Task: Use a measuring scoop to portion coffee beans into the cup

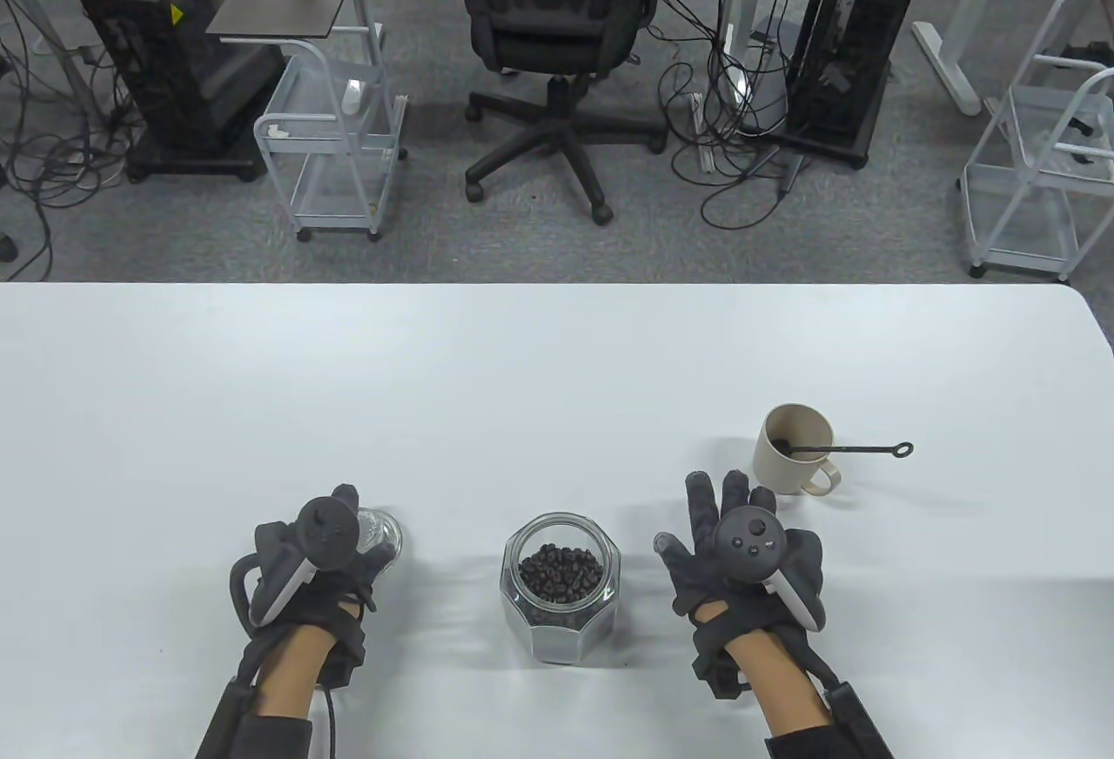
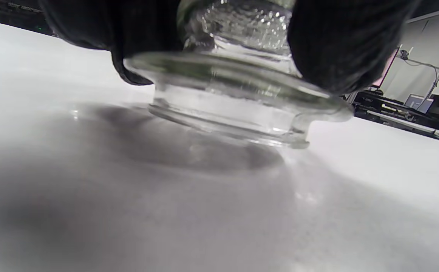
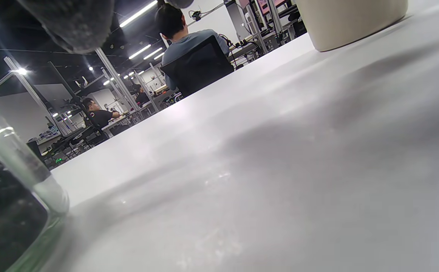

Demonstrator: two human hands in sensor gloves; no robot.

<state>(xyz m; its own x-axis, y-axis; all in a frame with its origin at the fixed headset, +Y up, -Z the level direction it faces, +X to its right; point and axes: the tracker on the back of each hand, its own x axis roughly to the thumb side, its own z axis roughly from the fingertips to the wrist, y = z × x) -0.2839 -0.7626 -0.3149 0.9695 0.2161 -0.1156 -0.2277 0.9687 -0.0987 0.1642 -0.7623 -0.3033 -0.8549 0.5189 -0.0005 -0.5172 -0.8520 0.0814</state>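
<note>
An open glass jar (image 1: 560,598) with dark coffee beans (image 1: 560,572) stands at the front middle of the white table (image 1: 522,393). My left hand (image 1: 335,546) grips the jar's glass lid (image 1: 380,533) to the jar's left; in the left wrist view the lid (image 2: 238,102) sits tilted just at the table top under my fingers (image 2: 340,49). A beige cup (image 1: 794,450) stands at the right with a black measuring scoop (image 1: 857,449) resting in it, handle pointing right. My right hand (image 1: 722,515) lies flat, fingers straight, between jar and cup, holding nothing.
Beyond the table's far edge are an office chair (image 1: 553,28), computer towers and white carts on the floor. In the right wrist view the jar (image 3: 11,211) fills the lower left and the cup's base (image 3: 350,22) the top right; people sit at desks far behind.
</note>
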